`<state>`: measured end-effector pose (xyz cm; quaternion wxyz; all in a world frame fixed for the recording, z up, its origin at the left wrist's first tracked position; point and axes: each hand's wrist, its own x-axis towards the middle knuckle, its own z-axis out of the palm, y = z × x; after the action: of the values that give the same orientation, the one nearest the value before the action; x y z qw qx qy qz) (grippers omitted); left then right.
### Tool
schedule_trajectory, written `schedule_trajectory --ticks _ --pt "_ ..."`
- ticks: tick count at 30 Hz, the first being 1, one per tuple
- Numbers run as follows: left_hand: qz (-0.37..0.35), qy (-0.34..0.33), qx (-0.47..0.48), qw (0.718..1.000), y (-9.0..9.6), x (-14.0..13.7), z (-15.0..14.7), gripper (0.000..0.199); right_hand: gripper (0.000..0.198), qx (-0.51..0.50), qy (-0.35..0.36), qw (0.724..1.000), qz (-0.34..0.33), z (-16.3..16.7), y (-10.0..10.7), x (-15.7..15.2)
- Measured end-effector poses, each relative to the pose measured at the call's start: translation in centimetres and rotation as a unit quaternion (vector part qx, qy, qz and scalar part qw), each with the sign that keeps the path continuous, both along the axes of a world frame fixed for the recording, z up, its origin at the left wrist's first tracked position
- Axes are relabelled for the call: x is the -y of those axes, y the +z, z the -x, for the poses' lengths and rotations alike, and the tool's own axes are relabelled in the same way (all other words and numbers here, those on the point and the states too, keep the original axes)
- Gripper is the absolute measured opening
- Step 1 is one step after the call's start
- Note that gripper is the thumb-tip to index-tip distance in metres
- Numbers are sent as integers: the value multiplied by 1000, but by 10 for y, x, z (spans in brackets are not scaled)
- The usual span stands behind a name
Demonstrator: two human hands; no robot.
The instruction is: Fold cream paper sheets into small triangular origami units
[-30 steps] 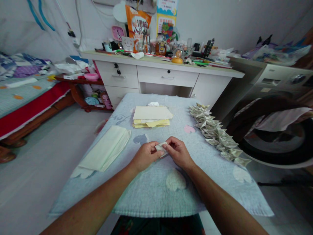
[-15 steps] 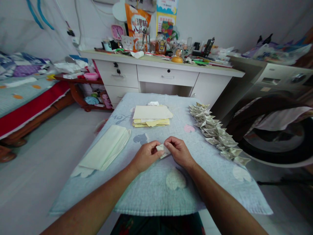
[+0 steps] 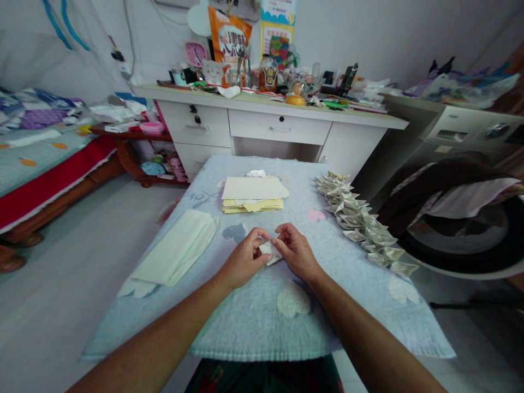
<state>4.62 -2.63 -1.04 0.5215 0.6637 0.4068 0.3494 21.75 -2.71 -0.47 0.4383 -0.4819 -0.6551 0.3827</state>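
Between my hands, over the middle of the cloth-covered table (image 3: 245,327), is a small piece of folded pale paper (image 3: 271,252). My left hand (image 3: 248,255) pinches its left side between thumb and fingers. On the other side, my right hand (image 3: 295,250) has thumb and forefinger bent together at the paper's upper right edge. The fingers cover part of the paper, so its full shape is hidden. Beyond the hands lies a stack of cream and yellow paper (image 3: 254,188). Pale green paper sheets (image 3: 176,248) lie to the left.
A long row of folded paper pieces (image 3: 360,221) runs along the table's right side. Behind the table stands a white desk (image 3: 282,117) crowded with jars and packets. A washing machine (image 3: 462,191) with its door open is at right, a bed (image 3: 45,158) at left.
The fingers of both hands have lifted and loosened slightly around the folded paper, and more of it shows. The stacks and the row of folded pieces stay in place.
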Motion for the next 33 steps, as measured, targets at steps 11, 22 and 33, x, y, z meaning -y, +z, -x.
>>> schedule_trajectory --ticks 11,22,33 --pt "-39 87 -69 993 1 -4 0 25 37 187 74 972 -123 -12 9 7" --pt "-88 70 -106 988 1 -6 4 20 20 160 87 977 -109 -10 6 5" --pt "-259 28 -267 928 3 -1 11 30 23 241 110 958 -111 -16 3 2"
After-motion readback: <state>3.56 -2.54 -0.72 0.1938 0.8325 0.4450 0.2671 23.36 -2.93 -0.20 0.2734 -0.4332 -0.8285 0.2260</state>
